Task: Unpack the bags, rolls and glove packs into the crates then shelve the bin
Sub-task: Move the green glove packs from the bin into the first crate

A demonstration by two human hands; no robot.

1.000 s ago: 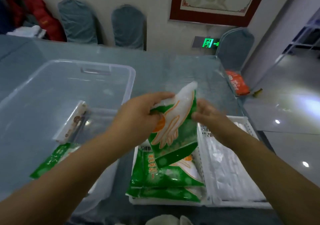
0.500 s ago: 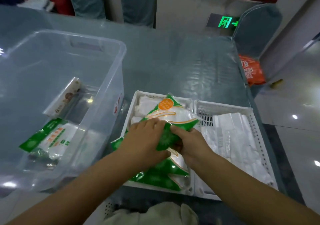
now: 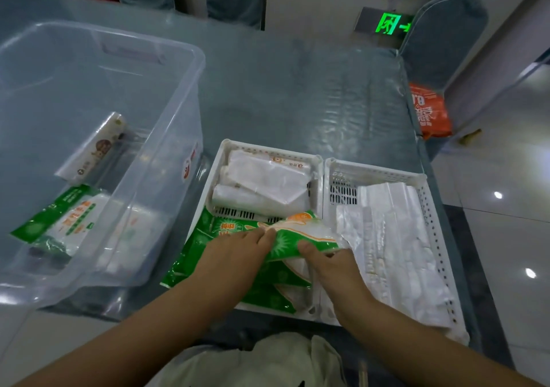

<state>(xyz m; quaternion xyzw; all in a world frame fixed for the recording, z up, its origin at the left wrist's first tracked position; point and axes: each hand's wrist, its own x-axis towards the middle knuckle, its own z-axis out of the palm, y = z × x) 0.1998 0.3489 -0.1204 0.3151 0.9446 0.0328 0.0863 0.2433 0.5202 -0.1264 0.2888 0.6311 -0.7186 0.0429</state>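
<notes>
- Our left hand (image 3: 235, 255) lies flat, fingers straight, on the top glove pack (image 3: 300, 233), at the near end of the left crate (image 3: 215, 178).
- Our right hand (image 3: 336, 267) seems to pinch its right edge.
- We should square it with the packs below, press out the air, then release.
- A second glove pack (image 3: 59, 220) waits in the bin (image 3: 169, 124).

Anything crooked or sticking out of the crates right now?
Yes. The lower glove packs overhang the near-left rim of the left crate, and the top pack, under the left hand and right hand, slants over the right crate.
</notes>
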